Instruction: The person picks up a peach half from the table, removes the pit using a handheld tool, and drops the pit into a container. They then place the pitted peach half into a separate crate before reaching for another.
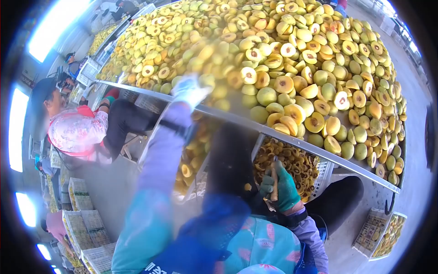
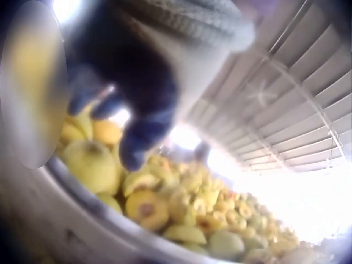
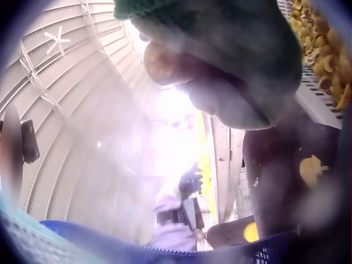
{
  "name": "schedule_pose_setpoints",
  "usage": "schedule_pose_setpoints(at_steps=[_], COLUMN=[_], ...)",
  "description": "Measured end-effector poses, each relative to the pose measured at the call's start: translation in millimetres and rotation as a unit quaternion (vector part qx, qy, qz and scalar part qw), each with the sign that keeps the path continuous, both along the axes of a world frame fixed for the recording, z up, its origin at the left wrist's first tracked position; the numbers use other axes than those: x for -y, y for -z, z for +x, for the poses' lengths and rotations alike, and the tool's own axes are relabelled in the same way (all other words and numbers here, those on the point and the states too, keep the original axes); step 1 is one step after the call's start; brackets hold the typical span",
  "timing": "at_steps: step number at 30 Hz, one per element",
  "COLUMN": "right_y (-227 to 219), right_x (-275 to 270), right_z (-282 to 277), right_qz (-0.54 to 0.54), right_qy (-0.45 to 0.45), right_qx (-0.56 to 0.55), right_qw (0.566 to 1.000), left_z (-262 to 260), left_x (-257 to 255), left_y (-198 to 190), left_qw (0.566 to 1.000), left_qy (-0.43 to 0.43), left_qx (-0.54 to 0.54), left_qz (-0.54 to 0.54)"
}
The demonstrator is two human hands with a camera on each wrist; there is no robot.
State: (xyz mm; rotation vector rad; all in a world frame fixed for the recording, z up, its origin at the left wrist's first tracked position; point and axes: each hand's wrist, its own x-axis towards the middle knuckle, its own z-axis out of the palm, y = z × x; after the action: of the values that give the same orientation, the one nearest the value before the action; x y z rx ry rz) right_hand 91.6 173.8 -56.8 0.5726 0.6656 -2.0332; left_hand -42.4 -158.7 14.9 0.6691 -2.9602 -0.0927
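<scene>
The left hand, in a pale glove and blurred, is over the table's front edge beside the heap of halved yellow-green fruit. In the left wrist view its dark fingers hang spread and bent just above the fruit; nothing shows in them. Low over the lap, the green-gloved right hand grips a wooden handle. The right wrist view shows the handle's rounded end sticking out of the curled right hand.
Below the table's metal rim stands a crate of brown-yellow pieces. More fruit lies under the rim at left. A seated person in a pink top works at left. Crates are stacked lower left; another stands lower right.
</scene>
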Motion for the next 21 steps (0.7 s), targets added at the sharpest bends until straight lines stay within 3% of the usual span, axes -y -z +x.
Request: schedule_pose_setpoints(at_steps=[1, 3, 5, 6, 7, 9, 11, 12, 13, 14, 16, 17, 19, 21], right_y=[-3.0, -9.7, -16.7, -23.5, -26.6, -32.6, -32.3, -33.9, -41.3, -45.0, -35.6, -28.9, -18.6, -14.9], right_x=[-0.4, -2.1, -6.2, -3.8, 3.9, 20.5, 37.2, 43.4, 44.7, 42.2, 36.5, 35.0, 32.1, 30.9], right_z=[3.9, 6.6, 5.8, 2.6, -2.9, -11.9, -19.8, -24.0, -28.0, -29.9, -32.3, -31.9, -27.7, -23.1], right_qz=[0.001, 0.029, 0.067, 0.129, 0.169, 0.254, 0.287, 0.309, 0.334, 0.357, 0.382, 0.392, 0.409, 0.383], right_qy=[-0.008, -0.004, -0.007, -0.009, -0.022, -0.052, 0.028, 0.062, 0.076, 0.088, 0.082, 0.08, 0.098, 0.092], right_qx=[-0.014, -0.058, -0.114, -0.191, -0.245, -0.34, -0.532, -0.597, -0.625, -0.653, -0.633, -0.623, -0.639, -0.608], right_qw=[1.0, 0.998, 0.991, 0.973, 0.954, 0.904, 0.796, 0.738, 0.702, 0.663, 0.668, 0.672, 0.645, 0.69], left_z=[-21.7, -42.1, -32.5, -24.4, -12.6, 22.3, 34.1, 41.2, 50.3, 53.1, 58.5, 64.9, 72.3, 76.1], left_x=[-2.6, 13.1, 21.4, 35.1, 34.9, -11.0, -53.7, -82.2, -102.9, -114.5, -133.6, -143.3, -156.8, -164.4], left_y=[14.5, 28.4, 4.4, 14.4, 16.6, 7.6, 26.3, 29.7, 29.2, 33.3, 33.0, 28.3, 23.5, 22.3], left_qw=[0.996, 0.992, 0.972, 0.828, 0.648, 0.5, 0.381, 0.397, 0.475, 0.63, 0.768, 0.787, 0.748, 0.586], left_qy=[0.043, 0.112, 0.038, 0.058, 0.087, 0.153, 0.122, 0.082, 0.111, 0.228, 0.354, 0.372, 0.336, 0.207], left_qx=[0.084, 0.009, -0.013, -0.09, -0.087, -0.049, -0.057, -0.097, -0.1, -0.135, -0.176, -0.185, -0.179, -0.145], left_qz=[-0.008, -0.049, 0.233, 0.55, 0.752, 0.851, 0.915, 0.909, 0.867, 0.73, 0.504, 0.457, 0.543, 0.77])
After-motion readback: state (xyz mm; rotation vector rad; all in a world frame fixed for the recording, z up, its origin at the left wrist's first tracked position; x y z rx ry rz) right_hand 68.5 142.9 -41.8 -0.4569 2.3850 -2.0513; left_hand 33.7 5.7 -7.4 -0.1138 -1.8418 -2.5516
